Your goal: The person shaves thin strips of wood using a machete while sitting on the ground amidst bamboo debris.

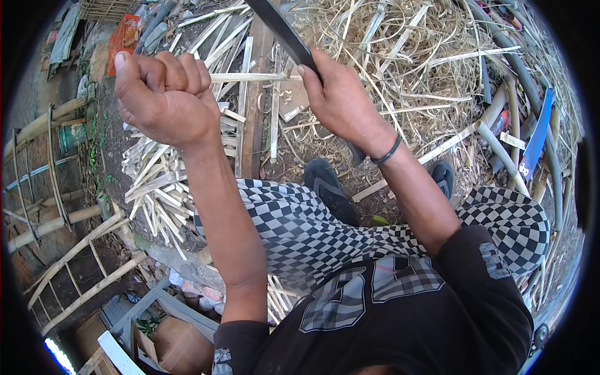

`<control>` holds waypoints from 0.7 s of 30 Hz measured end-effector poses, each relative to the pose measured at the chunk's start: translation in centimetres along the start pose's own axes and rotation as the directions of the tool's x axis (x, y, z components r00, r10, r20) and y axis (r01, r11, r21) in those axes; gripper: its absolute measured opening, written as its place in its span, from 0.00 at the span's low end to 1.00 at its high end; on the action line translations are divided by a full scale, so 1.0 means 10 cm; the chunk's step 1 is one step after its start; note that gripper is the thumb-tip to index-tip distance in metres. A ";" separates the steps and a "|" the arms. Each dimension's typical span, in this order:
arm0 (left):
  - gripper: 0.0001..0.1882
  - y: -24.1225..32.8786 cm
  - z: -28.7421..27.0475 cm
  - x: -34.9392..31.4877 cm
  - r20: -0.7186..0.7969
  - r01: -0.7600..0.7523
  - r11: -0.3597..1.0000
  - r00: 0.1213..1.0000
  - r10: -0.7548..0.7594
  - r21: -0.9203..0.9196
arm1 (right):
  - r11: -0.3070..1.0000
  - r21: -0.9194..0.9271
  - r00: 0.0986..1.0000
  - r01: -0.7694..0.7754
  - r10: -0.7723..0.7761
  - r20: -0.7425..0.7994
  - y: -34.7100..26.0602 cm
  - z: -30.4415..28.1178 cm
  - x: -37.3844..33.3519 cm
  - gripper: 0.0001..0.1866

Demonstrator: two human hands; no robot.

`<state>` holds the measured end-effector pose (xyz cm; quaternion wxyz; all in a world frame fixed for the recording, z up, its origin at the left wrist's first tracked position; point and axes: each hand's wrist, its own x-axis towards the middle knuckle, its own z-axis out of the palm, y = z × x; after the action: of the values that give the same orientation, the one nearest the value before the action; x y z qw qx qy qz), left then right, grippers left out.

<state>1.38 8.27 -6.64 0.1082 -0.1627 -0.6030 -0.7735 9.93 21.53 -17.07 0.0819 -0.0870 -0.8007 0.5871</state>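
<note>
My left hand (164, 97) is closed in a fist, palm up, with the thumb along its outer side. From its fingers a pale bamboo strip (247, 77) runs right, toward my other hand. My right hand (340, 97) is wrapped round a long dark knife (281, 31), the thumb pressed near the base of the blade. The blade points up and left, past the top edge of the view. The strip's right end lies close to the knife hand; whether it touches the blade I cannot tell.
Below my hands lies a wooden plank (253, 125). A heap of split strips (159, 181) is at left, and curly shavings (400, 75) cover the ground at right. A blue saw (539, 137) stands farther right. Bamboo ladders (81, 275) and an orange crate (123, 40) are at left.
</note>
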 end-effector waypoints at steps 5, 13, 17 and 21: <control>0.25 -0.04 0.07 -0.03 0.057 -0.039 0.999 0.998 0.040 -0.018 | 0.999 -0.009 0.999 -0.032 0.032 -0.008 0.55 0.41 -0.08 0.12; 0.25 -0.03 0.02 -0.05 0.053 0.011 0.999 0.999 -0.009 -0.035 | 0.996 0.086 1.000 0.015 -0.014 -0.011 0.00 0.10 -0.09 0.12; 0.25 -0.09 0.06 -0.01 -0.025 -0.093 0.986 0.995 0.098 0.142 | 0.999 -0.031 0.989 -0.016 0.020 0.147 0.46 0.30 -0.04 0.13; 0.25 -0.03 -0.03 -0.03 -0.012 0.037 0.999 0.999 -0.037 -0.034 | 0.995 -0.082 0.995 -0.057 0.064 0.075 -0.03 -0.16 0.03 0.11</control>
<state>1.53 8.06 -7.09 0.0949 -0.1482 -0.5920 -0.7865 10.01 22.94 -16.29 0.0295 -0.0917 -0.8229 0.5599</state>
